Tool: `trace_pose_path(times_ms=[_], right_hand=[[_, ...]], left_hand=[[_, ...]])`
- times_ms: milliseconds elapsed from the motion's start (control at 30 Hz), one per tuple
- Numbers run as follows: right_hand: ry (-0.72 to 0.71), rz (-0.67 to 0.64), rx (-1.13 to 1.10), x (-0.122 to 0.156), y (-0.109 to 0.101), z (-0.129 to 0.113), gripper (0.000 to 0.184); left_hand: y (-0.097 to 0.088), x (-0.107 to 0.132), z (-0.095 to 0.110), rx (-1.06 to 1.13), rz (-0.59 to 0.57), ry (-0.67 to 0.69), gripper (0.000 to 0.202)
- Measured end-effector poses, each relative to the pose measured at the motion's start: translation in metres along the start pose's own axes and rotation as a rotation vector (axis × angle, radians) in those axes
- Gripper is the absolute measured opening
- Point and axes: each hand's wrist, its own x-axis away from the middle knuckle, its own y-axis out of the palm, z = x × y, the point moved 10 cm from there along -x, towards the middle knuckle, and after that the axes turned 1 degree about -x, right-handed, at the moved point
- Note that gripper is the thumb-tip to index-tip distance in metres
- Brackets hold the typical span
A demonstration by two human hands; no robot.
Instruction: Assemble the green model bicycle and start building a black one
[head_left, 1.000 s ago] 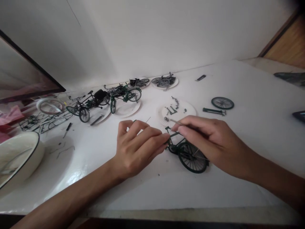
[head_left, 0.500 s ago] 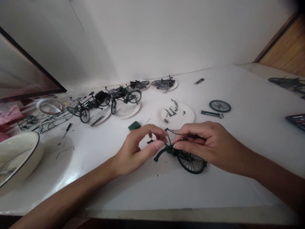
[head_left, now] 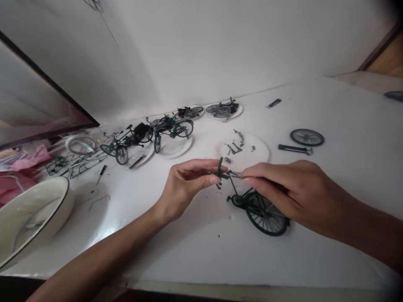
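Note:
My left hand [head_left: 189, 184] is closed in a pinch on a small dark green bicycle part [head_left: 220, 167], perhaps the front fork, raised above the white table. My right hand [head_left: 283, 188] is closed around slim metal tweezers [head_left: 236, 176], whose tips reach toward that part. Just below my right hand is a dark green miniature bicycle [head_left: 241, 200] with its rear wheel [head_left: 267, 214] fitted and no front wheel on it. Whether the pinched part touches the bicycle's frame I cannot tell.
Beyond my hands a white plate [head_left: 262, 155] holds small green and grey parts. A loose wheel [head_left: 307, 137] and a small pump-like part [head_left: 294, 149] lie to the right. Miniature bicycles [head_left: 171, 126] stand at the back left. An enamel basin [head_left: 63, 201] sits at the left.
The view has shifted slightly, so the scene sits further right. My left hand has raised the green part off the table, and the tweezers now point left at it.

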Motion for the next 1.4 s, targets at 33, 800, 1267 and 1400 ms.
trace_pose_path(times_ms=[33, 800, 1267, 1400], right_hand=[[-0.039, 0.023, 0.031, 0.0, -0.001, -0.003, 0.013], [0.087, -0.047, -0.095, 0.0, 0.009, 0.003, 0.019], [0.098, -0.006, -0.11, 0.003, 0.001, 0.001, 0.012], [0.076, -0.063, -0.079, 0.003, 0.005, 0.0, 0.02]], left_hand=[[0.0, 0.0, 0.0, -0.014, 0.002, 0.0, 0.024], [0.022, 0.003, 0.002, -0.123, -0.106, -0.022, 0.025], [0.022, 0.001, 0.004, -0.075, -0.215, -0.026, 0.017], [0.008, -0.004, 0.005, -0.09, -0.124, 0.024, 0.017]])
